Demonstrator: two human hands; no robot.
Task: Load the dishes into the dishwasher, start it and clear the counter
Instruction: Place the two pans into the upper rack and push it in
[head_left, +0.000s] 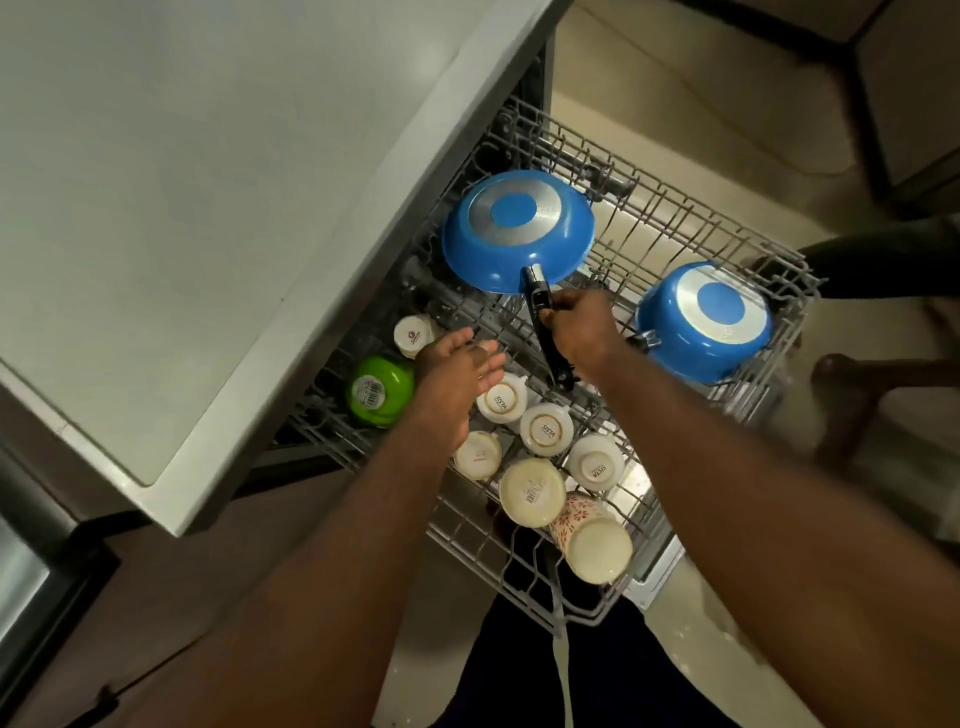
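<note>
Loading well along: grey wire dishwasher rack (691, 218) w/ upturned white cups (545, 428). Right hand (582, 332) grips handle of blue frying pan (519, 231), upside-down at rack's back; left hand (457, 374) spread, empty. Start & counter clearing remain.

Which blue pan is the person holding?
The bigger blue frying pan, at the rack's back: the right hand grips its black handle. The smaller blue pot sits untouched.

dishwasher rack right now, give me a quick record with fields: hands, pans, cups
rack: dishwasher rack pulled out
right hand: right hand grips the handle of the blue frying pan, pan bottom up
left hand: left hand open, empty, above the cups
other pan: blue saucepan bottom up, far right
cups: white cups upside down; green cup at left
</note>
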